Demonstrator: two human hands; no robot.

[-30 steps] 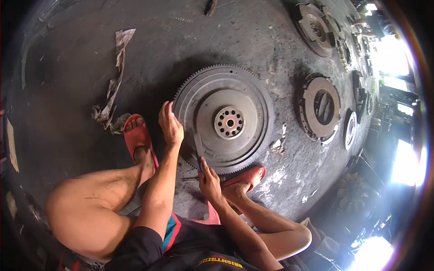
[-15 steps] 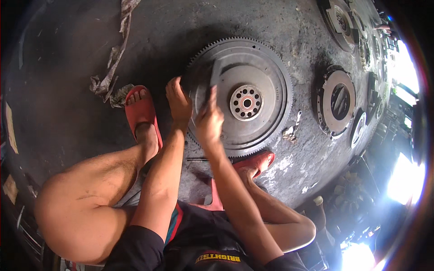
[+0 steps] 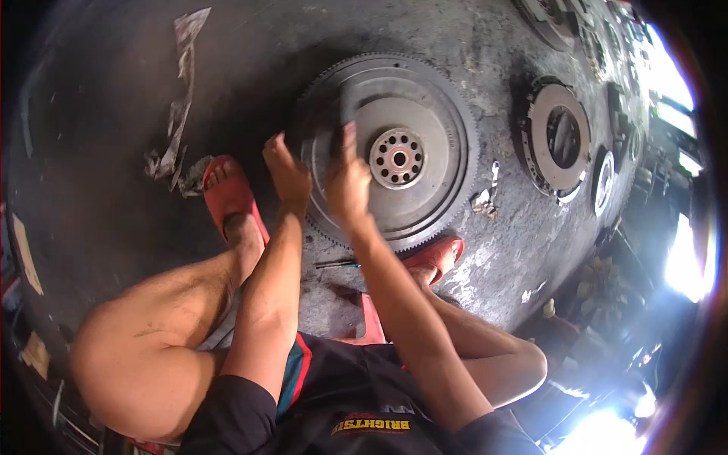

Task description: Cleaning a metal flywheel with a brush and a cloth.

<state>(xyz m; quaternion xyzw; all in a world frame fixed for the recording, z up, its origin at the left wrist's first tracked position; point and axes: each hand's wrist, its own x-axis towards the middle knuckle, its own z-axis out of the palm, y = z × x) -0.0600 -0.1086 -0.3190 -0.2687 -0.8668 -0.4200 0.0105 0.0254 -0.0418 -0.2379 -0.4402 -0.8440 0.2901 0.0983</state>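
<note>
A large grey flywheel (image 3: 425, 205) with a toothed rim lies flat on the floor in front of me. My right hand (image 3: 349, 186) is over its left half, closed round a flat, dark bar-shaped tool (image 3: 349, 98) that reaches away from me across the metal. Motion blurs the tool, so its exact kind is unclear. One finger stretches along it. My left hand (image 3: 289, 176) is just left of the toothed rim, its fingers loosely bent and apart, with nothing visible in them. I cannot tell whether it touches the rim.
To the right lie a ring-shaped clutch pressure plate (image 3: 560, 136) and a smaller pale ring (image 3: 604, 182). A crumpled rag strip (image 3: 178, 114) is at the left. My feet in red slippers (image 3: 227, 193) flank the flywheel. A thin rod-like tool (image 3: 337, 265) lies near me.
The view has shifted, moving the flywheel slightly up and left in the picture. My right hand still holds the bar-shaped tool over it. My left hand's fingers look more bent.
</note>
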